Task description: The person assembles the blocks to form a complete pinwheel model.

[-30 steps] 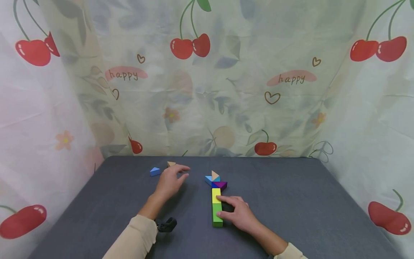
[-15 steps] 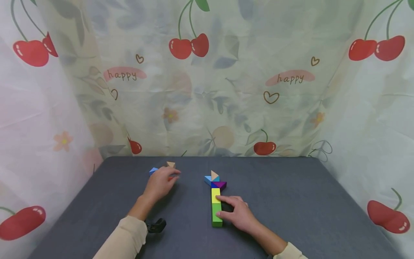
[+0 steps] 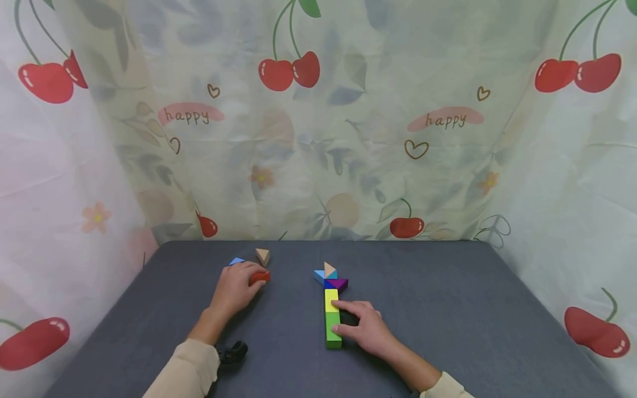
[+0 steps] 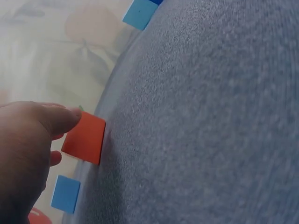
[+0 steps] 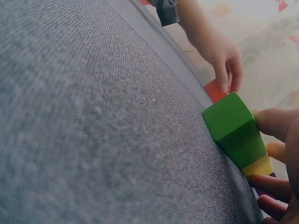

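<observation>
My left hand (image 3: 234,290) pinches a red block (image 3: 261,277) at the back left, thumb on the near side. In the left wrist view, the thumb lies at the upper corner of the red block (image 4: 86,137), with the other fingers partly hidden behind it. My right hand (image 3: 368,326) rests beside a row of blocks, its thumb touching the green block (image 3: 333,331) and its index finger the yellow block (image 3: 330,299). Beyond these, the row continues with a purple triangular block (image 3: 339,283), light blue pieces (image 3: 319,274) and a tan triangle (image 3: 329,271).
A blue block (image 3: 236,260), partly covered by the left hand, and a tan wedge-shaped block (image 3: 262,256) lie at the back left of the dark table (image 3: 438,309). A patterned curtain (image 3: 308,166) hangs behind and along both sides.
My left hand has moved left and nearer, down to the red block, and its fingers have closed on it. The tan wedge is more exposed. My right hand has stayed put.
</observation>
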Tool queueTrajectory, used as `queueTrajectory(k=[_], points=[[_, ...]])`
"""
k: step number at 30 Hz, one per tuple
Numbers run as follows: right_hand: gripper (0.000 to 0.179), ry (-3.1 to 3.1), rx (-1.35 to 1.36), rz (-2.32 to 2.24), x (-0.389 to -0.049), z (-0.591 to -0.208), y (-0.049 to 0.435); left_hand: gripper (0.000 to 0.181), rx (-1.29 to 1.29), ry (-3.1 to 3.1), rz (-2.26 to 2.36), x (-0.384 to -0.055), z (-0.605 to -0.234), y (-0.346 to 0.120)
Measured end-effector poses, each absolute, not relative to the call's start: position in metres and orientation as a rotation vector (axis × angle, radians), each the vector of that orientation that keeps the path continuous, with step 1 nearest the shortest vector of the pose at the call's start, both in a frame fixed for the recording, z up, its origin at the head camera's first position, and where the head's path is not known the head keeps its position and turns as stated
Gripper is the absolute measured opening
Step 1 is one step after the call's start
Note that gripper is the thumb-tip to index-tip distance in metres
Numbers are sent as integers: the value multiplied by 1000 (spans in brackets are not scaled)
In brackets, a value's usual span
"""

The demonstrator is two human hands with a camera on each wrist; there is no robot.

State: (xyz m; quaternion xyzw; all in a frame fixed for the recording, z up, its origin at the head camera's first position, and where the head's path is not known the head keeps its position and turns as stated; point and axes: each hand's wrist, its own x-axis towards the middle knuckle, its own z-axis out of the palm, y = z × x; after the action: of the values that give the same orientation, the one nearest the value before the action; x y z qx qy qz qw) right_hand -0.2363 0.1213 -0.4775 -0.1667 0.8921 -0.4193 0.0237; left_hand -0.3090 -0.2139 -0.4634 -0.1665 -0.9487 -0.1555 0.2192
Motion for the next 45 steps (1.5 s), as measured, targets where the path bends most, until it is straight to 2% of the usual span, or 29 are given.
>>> queueTrajectory(k=[12,29,45], points=[[52,2770,-517,-1279,-237,-478,122,38,-371,-2758,-391,-308,-462,-221],[52,2771,-542,-1297,-235,-477,122,44,-295,-2821,-389,-311,-463,-222],[52,2780,-548,-1289,-235,-476,122,53,-123,-2841,-611,-314,-469,-219]])
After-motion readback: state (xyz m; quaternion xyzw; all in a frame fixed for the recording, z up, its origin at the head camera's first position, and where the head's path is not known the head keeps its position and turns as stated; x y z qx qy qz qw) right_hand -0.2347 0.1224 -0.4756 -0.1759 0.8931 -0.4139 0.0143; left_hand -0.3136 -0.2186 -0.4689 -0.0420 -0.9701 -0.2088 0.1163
